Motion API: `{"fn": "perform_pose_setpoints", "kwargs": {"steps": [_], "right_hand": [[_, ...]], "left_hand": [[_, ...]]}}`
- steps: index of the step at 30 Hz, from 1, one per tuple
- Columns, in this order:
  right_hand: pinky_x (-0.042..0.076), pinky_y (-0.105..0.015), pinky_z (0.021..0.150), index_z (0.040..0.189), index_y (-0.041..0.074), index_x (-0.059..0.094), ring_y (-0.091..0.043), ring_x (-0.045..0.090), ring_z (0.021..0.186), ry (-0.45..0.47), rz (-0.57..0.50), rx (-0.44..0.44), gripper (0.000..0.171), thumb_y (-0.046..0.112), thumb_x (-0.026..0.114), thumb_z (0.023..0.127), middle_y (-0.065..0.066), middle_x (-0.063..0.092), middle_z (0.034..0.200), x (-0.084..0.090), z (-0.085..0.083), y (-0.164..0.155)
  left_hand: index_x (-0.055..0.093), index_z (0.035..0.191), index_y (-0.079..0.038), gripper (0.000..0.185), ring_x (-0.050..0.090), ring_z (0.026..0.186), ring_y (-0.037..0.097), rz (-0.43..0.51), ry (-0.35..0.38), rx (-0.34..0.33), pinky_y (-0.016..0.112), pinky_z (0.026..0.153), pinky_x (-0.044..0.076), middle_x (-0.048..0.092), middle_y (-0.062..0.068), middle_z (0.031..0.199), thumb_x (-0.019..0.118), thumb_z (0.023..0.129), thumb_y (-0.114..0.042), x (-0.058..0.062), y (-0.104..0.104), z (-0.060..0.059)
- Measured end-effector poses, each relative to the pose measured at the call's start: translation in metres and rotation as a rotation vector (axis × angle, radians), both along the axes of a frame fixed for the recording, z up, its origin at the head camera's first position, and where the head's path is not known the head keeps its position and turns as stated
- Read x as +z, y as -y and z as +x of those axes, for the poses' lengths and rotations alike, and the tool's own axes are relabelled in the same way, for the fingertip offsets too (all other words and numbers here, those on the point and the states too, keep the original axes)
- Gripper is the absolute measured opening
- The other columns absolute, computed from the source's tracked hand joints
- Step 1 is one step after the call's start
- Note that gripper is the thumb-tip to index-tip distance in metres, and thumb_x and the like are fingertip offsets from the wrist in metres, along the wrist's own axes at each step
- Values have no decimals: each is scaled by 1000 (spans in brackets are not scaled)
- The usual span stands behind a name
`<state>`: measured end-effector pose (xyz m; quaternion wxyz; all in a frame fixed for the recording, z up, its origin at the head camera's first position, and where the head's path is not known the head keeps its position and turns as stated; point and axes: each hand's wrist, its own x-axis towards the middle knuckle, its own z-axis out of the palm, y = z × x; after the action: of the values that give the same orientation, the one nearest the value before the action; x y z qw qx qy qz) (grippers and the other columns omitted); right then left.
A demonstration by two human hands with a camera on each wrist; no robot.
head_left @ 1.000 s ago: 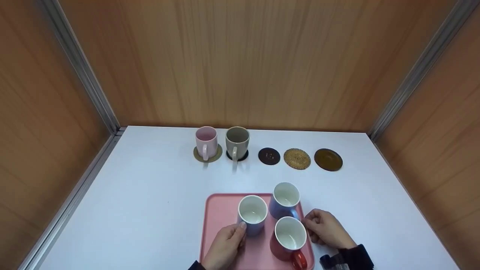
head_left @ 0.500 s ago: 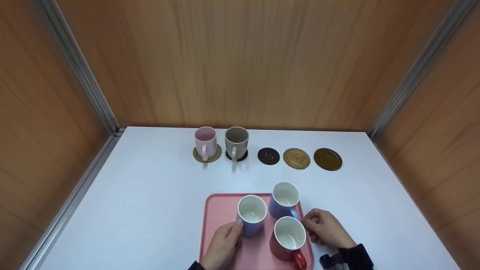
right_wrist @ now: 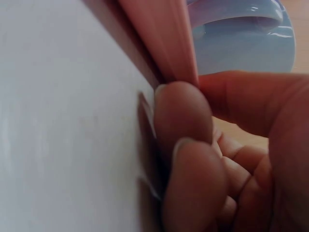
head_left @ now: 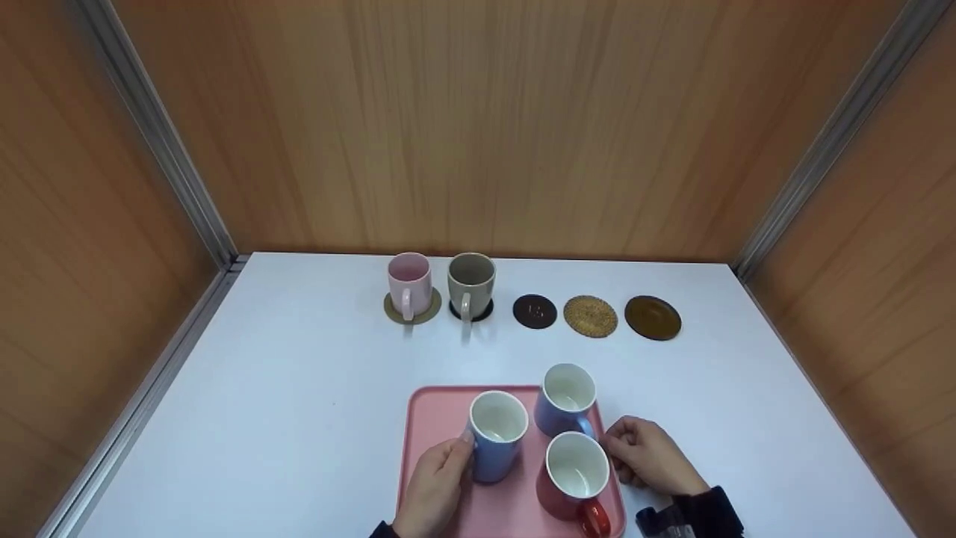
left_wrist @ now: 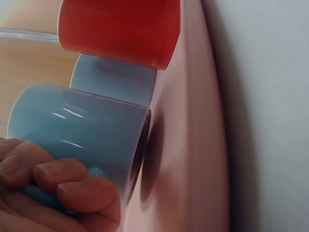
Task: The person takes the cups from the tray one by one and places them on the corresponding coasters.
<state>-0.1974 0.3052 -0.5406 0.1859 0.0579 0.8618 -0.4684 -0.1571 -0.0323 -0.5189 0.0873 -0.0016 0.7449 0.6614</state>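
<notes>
My left hand (head_left: 432, 482) grips a light blue mug (head_left: 494, 456) at its handle side, over the pink tray (head_left: 433, 403). In the left wrist view the fingers (left_wrist: 89, 193) curl around the handle, and a shadow shows on the tray beneath the tilted base of the blue mug (left_wrist: 82, 125). My right hand (head_left: 653, 452) pinches the tray's right rim; in the right wrist view the thumb and fingers (right_wrist: 183, 113) close on the pink edge (right_wrist: 164, 34). A second blue mug (head_left: 562, 418) and a red mug (head_left: 556, 493) stand on the tray's right side.
Along the back of the white table (head_left: 299, 359), a pink mug (head_left: 410, 284) and a grey-green mug (head_left: 471, 288) stand on coasters. To their right lie a dark coaster (head_left: 535, 311), a woven coaster (head_left: 591, 316) and a brown coaster (head_left: 653, 317). Wooden walls (head_left: 478, 127) enclose the table.
The blue mug in my left hand has lifted slightly and shifted a little left and toward me. My right hand stays at the tray rim.
</notes>
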Motion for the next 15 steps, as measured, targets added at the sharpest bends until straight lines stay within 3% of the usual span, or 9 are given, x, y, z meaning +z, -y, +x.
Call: {"fn": "perform_pose_setpoints", "kwargs": {"steps": [7,11,15], "right_hand": [[46,-27,48,100,6,62,-13,59,55,-20,7,13,35,40,65,93,-3,63,67,2,0,-1],[46,-26,48,99,6,61,-13,59,55,-22,1,9,34,40,66,93,-2,63,66,2,0,-1],[45,-26,47,98,6,61,-12,58,53,-25,-13,13,35,40,67,92,-2,62,65,0,0,0]], "left_hand": [[38,64,-10,46,35,52,10,107,-37,29,21,52,29,38,-3,58,47,105,-30,11,6,-4],[38,66,-10,44,37,55,9,77,-117,-13,21,56,33,39,-2,60,45,106,-27,21,10,-13],[38,67,-12,42,44,63,12,-6,-220,-45,25,65,42,39,-2,64,42,106,-26,34,10,-30]]}}
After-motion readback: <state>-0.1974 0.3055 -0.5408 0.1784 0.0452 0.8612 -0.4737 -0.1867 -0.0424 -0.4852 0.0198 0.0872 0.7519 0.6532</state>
